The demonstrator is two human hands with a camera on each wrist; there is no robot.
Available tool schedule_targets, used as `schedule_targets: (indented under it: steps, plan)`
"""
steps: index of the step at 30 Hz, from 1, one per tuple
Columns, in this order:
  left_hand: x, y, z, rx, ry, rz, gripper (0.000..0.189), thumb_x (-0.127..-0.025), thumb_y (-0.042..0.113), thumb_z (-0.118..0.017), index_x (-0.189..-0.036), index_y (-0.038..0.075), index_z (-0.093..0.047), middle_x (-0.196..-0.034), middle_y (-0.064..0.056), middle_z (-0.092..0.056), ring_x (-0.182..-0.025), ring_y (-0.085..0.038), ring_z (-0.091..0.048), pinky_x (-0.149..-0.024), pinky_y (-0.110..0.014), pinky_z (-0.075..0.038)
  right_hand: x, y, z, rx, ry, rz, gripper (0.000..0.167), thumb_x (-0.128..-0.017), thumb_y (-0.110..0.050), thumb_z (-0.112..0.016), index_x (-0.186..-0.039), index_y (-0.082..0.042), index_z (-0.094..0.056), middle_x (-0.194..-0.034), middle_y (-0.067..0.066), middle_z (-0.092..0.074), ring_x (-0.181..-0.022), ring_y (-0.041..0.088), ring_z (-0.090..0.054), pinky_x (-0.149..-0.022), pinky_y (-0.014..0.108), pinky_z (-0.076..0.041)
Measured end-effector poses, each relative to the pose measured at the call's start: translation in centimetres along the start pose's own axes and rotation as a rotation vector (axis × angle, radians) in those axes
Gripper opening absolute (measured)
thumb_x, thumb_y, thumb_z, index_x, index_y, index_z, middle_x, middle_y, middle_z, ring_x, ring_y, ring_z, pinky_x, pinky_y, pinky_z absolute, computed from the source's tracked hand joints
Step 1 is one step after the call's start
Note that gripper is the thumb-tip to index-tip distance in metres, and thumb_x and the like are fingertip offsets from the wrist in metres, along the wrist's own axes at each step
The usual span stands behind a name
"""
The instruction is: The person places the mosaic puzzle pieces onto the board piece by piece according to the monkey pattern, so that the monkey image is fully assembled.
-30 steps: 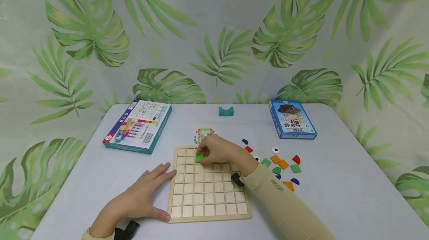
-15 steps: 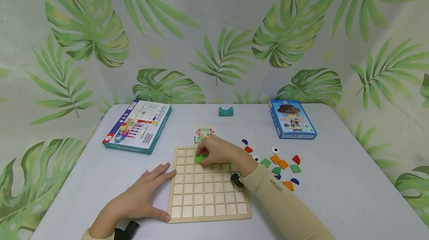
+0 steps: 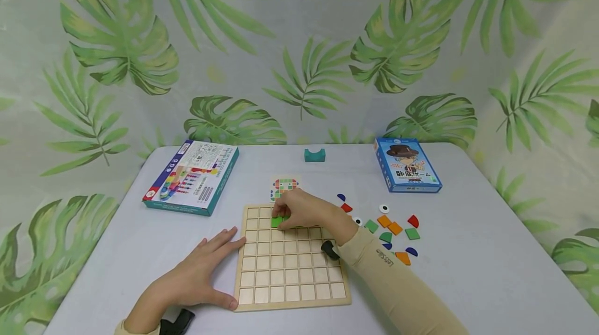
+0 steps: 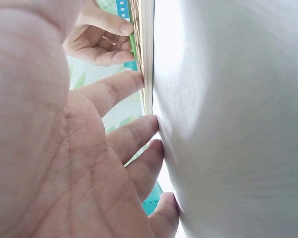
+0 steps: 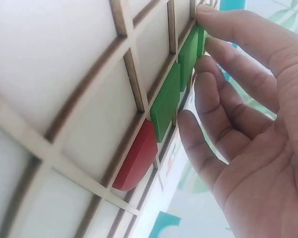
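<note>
Mid-frame, my right hand [image 3: 304, 210] pinches a flat green square tile [image 3: 276, 222] (likely light, stiff, best held by its edges) on the pale wooden grid board [image 3: 277, 262] my outspread left hand [image 3: 194, 272] touches.

Your head view faces forward and down, set well back, the board [image 3: 291, 262] at six o'clock. Your wrist views are close, the left edge-on to it; both include your right hand [image 3: 306, 210], at eleven o'clock and three respectively.

Far part of the table [image 3: 477, 283]: through the head camera I see a teal-edged box [image 3: 196, 176] at left, notched teal block [image 3: 314, 156], blue box [image 3: 408, 166] at right; leaf-printed fabric [image 3: 323, 7] behind.
</note>
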State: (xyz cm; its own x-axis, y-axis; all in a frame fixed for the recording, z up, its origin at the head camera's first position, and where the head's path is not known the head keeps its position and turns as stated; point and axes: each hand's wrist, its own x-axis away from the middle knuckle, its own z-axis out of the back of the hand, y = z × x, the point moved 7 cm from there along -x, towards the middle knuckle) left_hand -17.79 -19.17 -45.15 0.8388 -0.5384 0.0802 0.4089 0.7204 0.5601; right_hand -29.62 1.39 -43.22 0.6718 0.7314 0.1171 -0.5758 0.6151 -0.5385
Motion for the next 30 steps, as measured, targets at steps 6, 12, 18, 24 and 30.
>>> schedule_targets:
  steps: [6,12,18,24,30]
  plan:
    - [0.0,-0.1,-0.1,-0.001,-0.005,0.017,0.125,-0.063,0.077,-0.090,-0.164,0.018,-0.045,-0.177,-0.017,-0.030,-0.163,-0.049,-0.025,-0.126,-0.080,-0.019,0.0,-0.1,0.1,0.000,-0.003,0.006,0.019,-0.093,-0.018,-0.086,-0.110,-0.012,-0.079,-0.100,-0.002,-0.073,-0.089,0.007,-0.062,-0.081,0.019,-0.054]
    - [0.0,0.2,0.1,-0.005,-0.005,0.009,0.125,-0.063,0.075,-0.091,-0.164,0.018,-0.045,-0.177,-0.017,-0.030,-0.163,-0.049,-0.026,-0.125,-0.081,-0.020,0.3,0.1,0.3,-0.009,0.009,0.025,0.020,-0.093,-0.018,-0.087,-0.109,-0.012,-0.079,-0.101,-0.002,-0.074,-0.090,0.007,-0.063,-0.083,0.019,-0.056]
    - [0.0,0.2,0.1,-0.002,-0.003,0.005,0.125,-0.063,0.074,-0.092,-0.164,0.018,-0.045,-0.176,-0.018,-0.031,-0.162,-0.050,-0.027,-0.125,-0.081,-0.020,1.1,0.5,1.1,-0.042,0.011,0.006,0.019,-0.095,-0.015,-0.084,-0.113,-0.009,-0.078,-0.106,0.001,-0.075,-0.094,0.009,-0.065,-0.087,0.021,-0.057]
    - [-0.1,0.1,0.0,0.000,-0.005,0.012,0.126,-0.062,0.075,-0.091,-0.164,0.018,-0.045,-0.177,-0.017,-0.030,-0.163,-0.049,-0.027,-0.126,-0.080,-0.020,2.5,1.7,2.4,-0.060,0.031,-0.028,0.020,-0.097,-0.013,-0.079,-0.116,-0.007,-0.078,-0.108,0.004,-0.073,-0.095,0.012,-0.062,-0.087,0.023,-0.057]
    - [0.1,0.4,0.2,-0.005,0.007,-0.016,0.125,-0.063,0.072,-0.092,-0.164,0.017,-0.044,-0.177,-0.019,-0.030,-0.162,-0.051,-0.027,-0.125,-0.081,-0.020,4.4,3.6,3.9,-0.051,0.065,-0.090,0.020,-0.098,-0.013,-0.079,-0.116,-0.007,-0.078,-0.108,0.004,-0.071,-0.096,0.014,-0.063,-0.089,0.028,-0.058]
